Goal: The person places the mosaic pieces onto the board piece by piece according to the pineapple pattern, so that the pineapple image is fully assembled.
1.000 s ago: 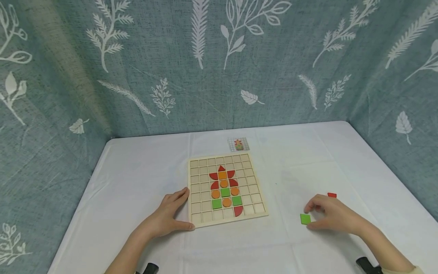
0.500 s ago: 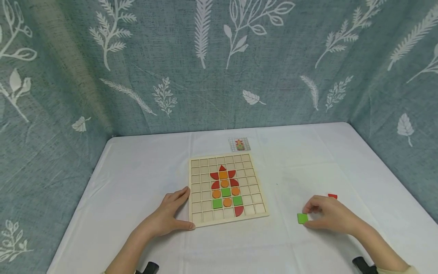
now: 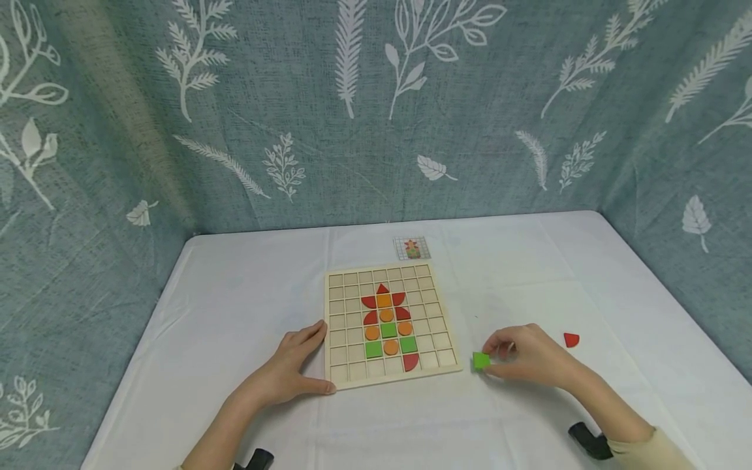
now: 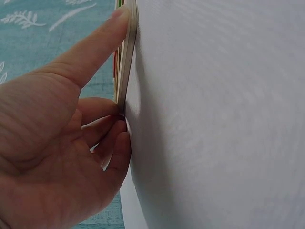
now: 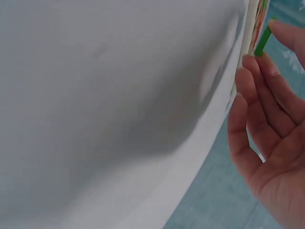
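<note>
A pale wooden grid board (image 3: 433, 341) lies on the table with red, orange and green pieces set in its squares. My left hand (image 3: 283, 372) rests against the board's left edge, thumb at the near corner and fingers farther up; in the left wrist view the thumb (image 4: 102, 50) touches its side. Just right of the board, my right hand (image 3: 531, 356) pinches a green square tile (image 3: 481, 361) between thumb and fingers. The right wrist view shows this tile (image 5: 263, 42) edge-on. A red quarter-circle piece (image 3: 571, 340) lies on the cloth beyond the right forearm.
A small pattern card (image 3: 412, 248) with a similar coloured figure lies behind the board. White cloth (image 3: 247, 287) covers the table. A teal leaf-print curtain (image 3: 364, 170) hangs around the back and sides.
My right hand has moved left with the green tile, which now appears lifted near the board's right edge. The red piece behind that hand has come into full view. My left hand stays put.
</note>
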{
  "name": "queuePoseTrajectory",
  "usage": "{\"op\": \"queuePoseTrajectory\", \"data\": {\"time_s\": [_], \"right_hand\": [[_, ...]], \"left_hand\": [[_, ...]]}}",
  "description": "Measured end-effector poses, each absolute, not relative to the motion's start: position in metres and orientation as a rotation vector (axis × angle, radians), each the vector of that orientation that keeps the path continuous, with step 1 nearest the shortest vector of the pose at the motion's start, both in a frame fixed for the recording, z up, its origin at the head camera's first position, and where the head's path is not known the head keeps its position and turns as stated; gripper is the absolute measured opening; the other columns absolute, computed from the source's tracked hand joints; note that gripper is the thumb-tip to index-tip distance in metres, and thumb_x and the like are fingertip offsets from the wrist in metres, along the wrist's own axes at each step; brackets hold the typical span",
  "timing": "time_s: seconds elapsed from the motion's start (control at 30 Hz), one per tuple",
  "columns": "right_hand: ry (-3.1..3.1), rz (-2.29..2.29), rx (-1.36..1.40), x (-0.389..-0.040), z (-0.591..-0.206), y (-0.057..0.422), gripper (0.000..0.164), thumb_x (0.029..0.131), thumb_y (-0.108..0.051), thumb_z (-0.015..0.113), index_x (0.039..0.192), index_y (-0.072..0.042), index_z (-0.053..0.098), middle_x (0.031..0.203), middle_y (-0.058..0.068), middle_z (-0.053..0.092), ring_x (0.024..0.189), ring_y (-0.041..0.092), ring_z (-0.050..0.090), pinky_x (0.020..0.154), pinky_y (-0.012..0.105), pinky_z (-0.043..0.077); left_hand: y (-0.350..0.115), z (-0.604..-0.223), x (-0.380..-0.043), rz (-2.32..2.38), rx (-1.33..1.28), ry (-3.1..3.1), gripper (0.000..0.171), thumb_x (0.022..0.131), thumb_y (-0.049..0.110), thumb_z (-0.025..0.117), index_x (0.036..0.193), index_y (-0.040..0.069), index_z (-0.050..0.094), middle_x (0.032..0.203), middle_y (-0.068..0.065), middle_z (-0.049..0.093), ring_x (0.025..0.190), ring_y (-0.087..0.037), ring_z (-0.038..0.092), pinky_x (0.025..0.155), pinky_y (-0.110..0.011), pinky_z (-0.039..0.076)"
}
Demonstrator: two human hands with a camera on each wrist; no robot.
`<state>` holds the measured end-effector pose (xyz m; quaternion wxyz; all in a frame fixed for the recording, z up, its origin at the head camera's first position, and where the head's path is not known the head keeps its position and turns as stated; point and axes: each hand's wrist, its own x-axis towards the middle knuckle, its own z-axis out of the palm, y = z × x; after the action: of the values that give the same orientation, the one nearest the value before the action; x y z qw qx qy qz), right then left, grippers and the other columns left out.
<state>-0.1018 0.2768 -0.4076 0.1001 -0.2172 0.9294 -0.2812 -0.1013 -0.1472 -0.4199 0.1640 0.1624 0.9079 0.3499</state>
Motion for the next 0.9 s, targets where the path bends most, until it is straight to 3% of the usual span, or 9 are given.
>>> {"op": "queuePoseTrajectory", "data": {"time_s": [0.5, 0.9], "right_hand": [[2.689, -1.004, -0.778, -0.122, -0.409, 0.216, 0.019, 0.078, -0.024, 0.083, 0.093, -0.016, 0.075, 0.086, -0.014, 0.069, 0.077, 0.008, 0.058, 0.073, 0.027, 0.052], [2.683, -0.912, -0.918, -0.126, -0.414, 0.168, 0.016, 0.077, -0.025, 0.082, 0.088, -0.016, 0.075, 0.083, -0.014, 0.066, 0.075, 0.006, 0.054, 0.068, 0.023, 0.048]], "left_hand": [[-0.147, -0.418, -0.101, 0.997, 0.461, 2.58, 0.106, 0.071, 0.041, 0.086, 0.15, -0.002, 0.03, 0.158, -0.017, 0.025, 0.137, -0.037, 0.024, 0.108, -0.059, 0.027], [-0.147, -0.422, -0.102, 0.982, 0.454, 2.592, 0.106, 0.07, 0.042, 0.086, 0.15, -0.001, 0.031, 0.158, -0.016, 0.025, 0.138, -0.036, 0.025, 0.108, -0.058, 0.028]]}}
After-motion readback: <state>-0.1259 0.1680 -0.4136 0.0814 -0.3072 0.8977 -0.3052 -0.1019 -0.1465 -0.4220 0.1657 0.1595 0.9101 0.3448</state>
